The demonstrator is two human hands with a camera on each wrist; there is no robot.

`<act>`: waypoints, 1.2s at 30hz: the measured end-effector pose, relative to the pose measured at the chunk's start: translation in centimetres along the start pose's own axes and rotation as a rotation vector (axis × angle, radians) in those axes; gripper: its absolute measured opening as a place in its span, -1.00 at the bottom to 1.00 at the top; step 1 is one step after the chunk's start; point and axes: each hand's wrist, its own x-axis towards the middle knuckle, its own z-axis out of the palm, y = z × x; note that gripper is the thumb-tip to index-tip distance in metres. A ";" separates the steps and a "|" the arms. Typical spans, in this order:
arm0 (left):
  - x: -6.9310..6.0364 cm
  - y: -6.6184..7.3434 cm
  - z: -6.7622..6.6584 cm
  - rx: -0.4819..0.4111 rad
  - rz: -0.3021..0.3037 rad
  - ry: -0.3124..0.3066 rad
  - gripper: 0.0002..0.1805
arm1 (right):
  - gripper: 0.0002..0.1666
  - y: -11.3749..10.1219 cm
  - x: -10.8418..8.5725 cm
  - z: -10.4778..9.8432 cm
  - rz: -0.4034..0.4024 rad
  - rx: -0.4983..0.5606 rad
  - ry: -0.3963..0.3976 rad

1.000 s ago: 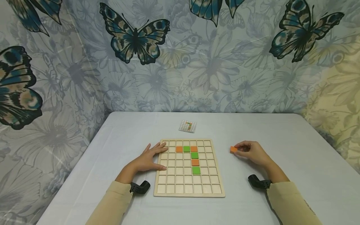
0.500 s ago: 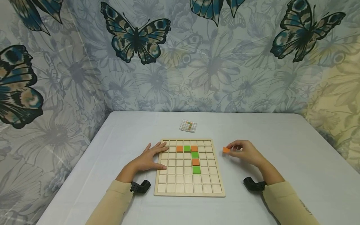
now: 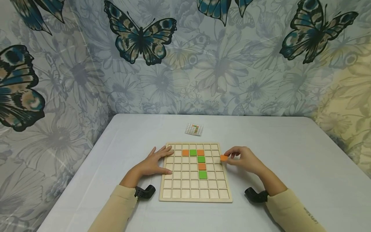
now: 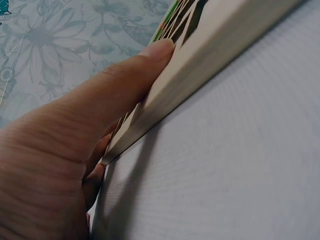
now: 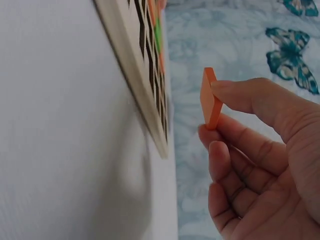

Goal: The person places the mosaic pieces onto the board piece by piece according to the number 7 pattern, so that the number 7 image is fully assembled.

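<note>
A wooden grid board lies on the white table, with several orange and green square tiles set in its cells: a row of three near the top, then a column running down to a green tile. On the board's left edge rests my left hand, fingers spread; in the left wrist view its thumb lies over the rim. My right hand pinches an orange square tile between thumb and fingers at the board's right edge. The right wrist view shows this orange tile held apart from the board.
A small printed card with a coloured grid pattern lies behind the board. Black wrist devices sit at both cuffs. A butterfly-patterned wall covering rises behind the table's far edge.
My right hand has moved left with the orange tile, from beside the board to its right edge. The left hand stays in place on the board.
</note>
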 end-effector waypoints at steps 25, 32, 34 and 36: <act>-0.1 0.2 0.0 -0.005 -0.002 0.000 -0.08 | -0.82 -5.2 -1.2 3.6 -0.062 0.058 -0.116; 0.0 0.1 0.0 0.002 0.009 0.004 -0.09 | -0.81 -5.4 -1.4 4.3 -0.104 0.030 -0.144; 0.0 0.1 0.0 0.008 0.009 0.005 -0.09 | -0.81 -5.5 -1.4 4.4 -0.113 0.023 -0.150; 0.0 0.1 0.0 0.010 0.009 0.005 -0.09 | -0.81 -5.6 -1.5 4.6 -0.123 0.021 -0.158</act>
